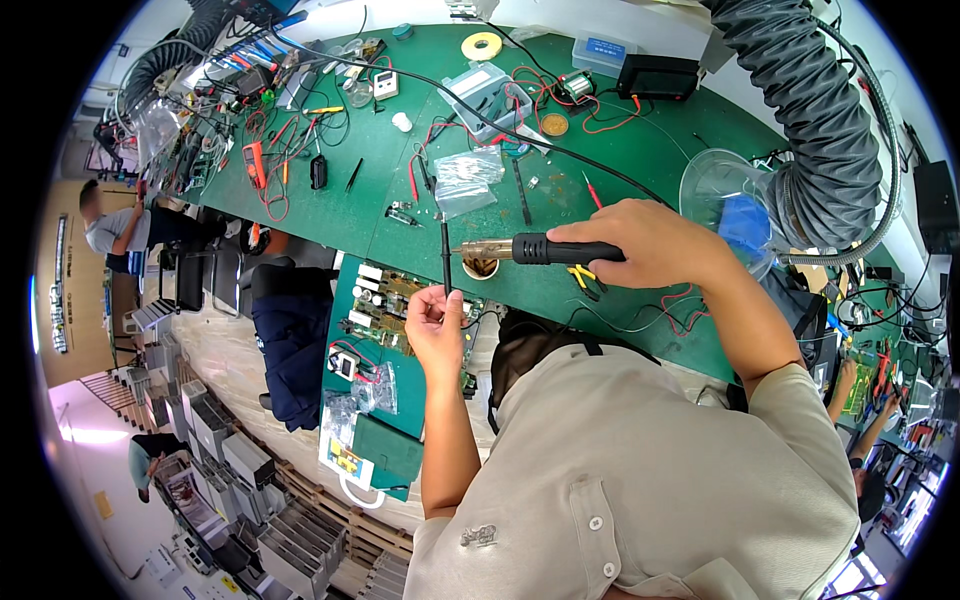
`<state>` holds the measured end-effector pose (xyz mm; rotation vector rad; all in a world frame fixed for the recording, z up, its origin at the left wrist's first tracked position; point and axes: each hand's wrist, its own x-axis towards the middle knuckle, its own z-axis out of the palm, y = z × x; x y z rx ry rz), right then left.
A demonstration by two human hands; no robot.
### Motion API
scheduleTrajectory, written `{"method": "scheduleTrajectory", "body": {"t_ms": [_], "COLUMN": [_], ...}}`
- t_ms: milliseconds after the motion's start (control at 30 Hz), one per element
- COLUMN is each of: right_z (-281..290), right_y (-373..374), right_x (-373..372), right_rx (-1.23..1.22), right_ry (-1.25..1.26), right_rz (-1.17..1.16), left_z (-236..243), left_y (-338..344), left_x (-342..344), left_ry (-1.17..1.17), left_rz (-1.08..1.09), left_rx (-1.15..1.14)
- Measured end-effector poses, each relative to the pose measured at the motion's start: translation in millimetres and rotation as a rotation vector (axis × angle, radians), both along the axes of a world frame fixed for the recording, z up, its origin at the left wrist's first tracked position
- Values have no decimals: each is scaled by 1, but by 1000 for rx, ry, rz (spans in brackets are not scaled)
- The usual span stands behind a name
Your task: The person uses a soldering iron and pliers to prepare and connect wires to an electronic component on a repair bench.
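Observation:
My right hand (640, 240) is wrapped round the black handle of a hot air gun (560, 250). Its metal nozzle points left, with the tip very close to a slim black rod (446, 245); I cannot tell whether they touch. The rod stands nearly upright in the fingers of my left hand (436, 325), pinched at its lower end; its exact kind is unclear. Below the nozzle sits a small round cup (480, 270) with brown contents, partly hidden. Yellow-and-black pliers (588, 282) lie under the gun's handle. Populated circuit boards (385, 305) are beside my left hand.
On the green table (330, 215) lie clear plastic bags (468, 180), an open plastic box (487, 100), an orange multimeter (254, 165) and tangled leads. A ribbed extraction duct (820, 130) with a clear hood (722, 195) hangs at right. Other people are farther off.

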<state>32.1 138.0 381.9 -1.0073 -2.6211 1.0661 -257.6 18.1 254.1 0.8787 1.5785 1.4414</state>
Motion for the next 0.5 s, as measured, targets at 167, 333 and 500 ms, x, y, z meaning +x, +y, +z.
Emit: {"method": "scheduleTrajectory", "body": {"t_ms": [167, 333, 500], "right_z": [2, 1, 3], "right_y": [0, 0, 0], "right_x": [0, 0, 0], "right_rx": [-2, 15, -3], "right_ry": [0, 6, -7], "right_rz": [-1, 6, 4], "left_z": [0, -1, 2], "left_y": [0, 0, 1], "left_x": [0, -1, 2], "left_ry": [6, 13, 2], "left_rz": [-1, -8, 4], "left_rx": [-2, 1, -6]}}
